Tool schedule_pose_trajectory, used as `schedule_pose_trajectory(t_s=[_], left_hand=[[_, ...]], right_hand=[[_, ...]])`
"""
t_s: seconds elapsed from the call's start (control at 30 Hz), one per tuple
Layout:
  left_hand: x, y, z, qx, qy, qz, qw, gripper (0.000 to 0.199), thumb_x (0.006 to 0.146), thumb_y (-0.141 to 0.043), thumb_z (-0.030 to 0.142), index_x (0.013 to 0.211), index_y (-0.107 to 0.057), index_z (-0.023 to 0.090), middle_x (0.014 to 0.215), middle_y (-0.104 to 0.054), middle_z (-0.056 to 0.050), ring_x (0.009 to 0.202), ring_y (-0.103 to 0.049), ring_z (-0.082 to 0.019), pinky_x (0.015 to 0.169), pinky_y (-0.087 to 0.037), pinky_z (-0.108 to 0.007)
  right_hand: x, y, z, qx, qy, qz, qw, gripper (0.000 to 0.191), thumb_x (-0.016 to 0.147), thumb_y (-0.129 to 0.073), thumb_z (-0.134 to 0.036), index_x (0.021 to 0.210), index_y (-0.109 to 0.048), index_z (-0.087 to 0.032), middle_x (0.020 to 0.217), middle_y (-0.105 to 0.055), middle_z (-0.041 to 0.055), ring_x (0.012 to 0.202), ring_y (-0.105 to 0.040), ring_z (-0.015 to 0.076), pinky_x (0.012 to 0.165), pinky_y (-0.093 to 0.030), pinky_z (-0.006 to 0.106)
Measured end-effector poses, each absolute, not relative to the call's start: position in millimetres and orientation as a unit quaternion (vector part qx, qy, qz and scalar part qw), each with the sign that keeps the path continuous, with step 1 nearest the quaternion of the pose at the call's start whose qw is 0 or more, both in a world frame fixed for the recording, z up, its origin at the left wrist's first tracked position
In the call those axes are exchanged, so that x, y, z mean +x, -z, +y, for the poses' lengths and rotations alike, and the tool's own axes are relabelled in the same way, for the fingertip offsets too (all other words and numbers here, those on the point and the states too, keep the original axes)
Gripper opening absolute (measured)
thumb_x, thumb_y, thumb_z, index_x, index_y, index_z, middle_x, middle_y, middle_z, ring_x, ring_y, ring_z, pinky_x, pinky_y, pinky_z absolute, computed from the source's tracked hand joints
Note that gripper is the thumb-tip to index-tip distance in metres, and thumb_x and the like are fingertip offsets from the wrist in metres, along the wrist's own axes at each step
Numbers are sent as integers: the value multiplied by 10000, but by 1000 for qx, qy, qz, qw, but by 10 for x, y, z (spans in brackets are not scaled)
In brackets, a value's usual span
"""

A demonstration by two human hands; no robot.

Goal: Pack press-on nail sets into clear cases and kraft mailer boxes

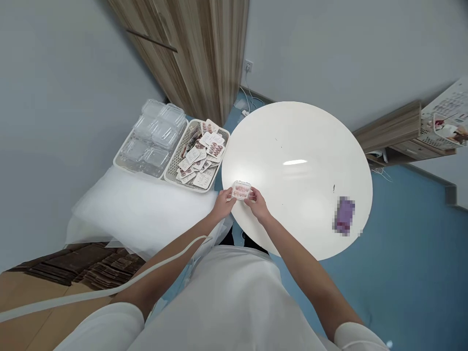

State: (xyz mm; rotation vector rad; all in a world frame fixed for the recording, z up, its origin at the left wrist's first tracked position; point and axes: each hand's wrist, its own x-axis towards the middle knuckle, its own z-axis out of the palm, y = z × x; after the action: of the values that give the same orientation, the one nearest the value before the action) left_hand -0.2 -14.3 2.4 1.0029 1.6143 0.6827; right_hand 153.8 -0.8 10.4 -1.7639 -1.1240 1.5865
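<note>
Between my two hands is a small clear plastic box (pixel 241 190) with pinkish pieces in two rows, perhaps press-on nails, over the near left edge of the round white table (pixel 300 136). My left hand (pixel 224 204) grips its left side, and my right hand (pixel 258 204) grips its right side. Left of the table stands a white basket (pixel 166 179) heaped with printed cards (pixel 201 158) that show nail pictures. Beside it, another white basket (pixel 122 166) holds several clear plastic boxes (pixel 159 124).
White wrapping sheets (pixel 146 209) lie below the baskets, near flattened cardboard (pixel 95 263). A pixelated purple object (pixel 344 215) rests on the table's right side. A wooden cabinet (pixel 197 53) stands behind. A white cable (pixel 109 291) crosses by my left arm. Shelving (pixel 391 127) is far right.
</note>
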Motion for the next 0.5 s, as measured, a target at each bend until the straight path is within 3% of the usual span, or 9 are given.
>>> schedule_pose_trajectory(t_s=[0.2,0.5], left_hand=[[-83,40,72,399,-305,679,536,484,729,-518,227,1208,-454,189,1209,-408,-106,1065,-460,-208,824,-439,-293],[-123,231,164,410,-327,666,531,516,730,-498,217,1237,-401,212,1247,-362,-87,1128,-426,-191,928,-398,-314]], right_hand=[[1355,6,262,-653,-570,-437,240,618,638,-590,-301,1226,-411,-232,1105,-477,54,896,-488,174,795,-433,339],[1200,75,412,-655,-516,-496,241,463,655,-558,-269,1108,-486,-209,1067,-473,60,876,-463,181,791,-424,347]])
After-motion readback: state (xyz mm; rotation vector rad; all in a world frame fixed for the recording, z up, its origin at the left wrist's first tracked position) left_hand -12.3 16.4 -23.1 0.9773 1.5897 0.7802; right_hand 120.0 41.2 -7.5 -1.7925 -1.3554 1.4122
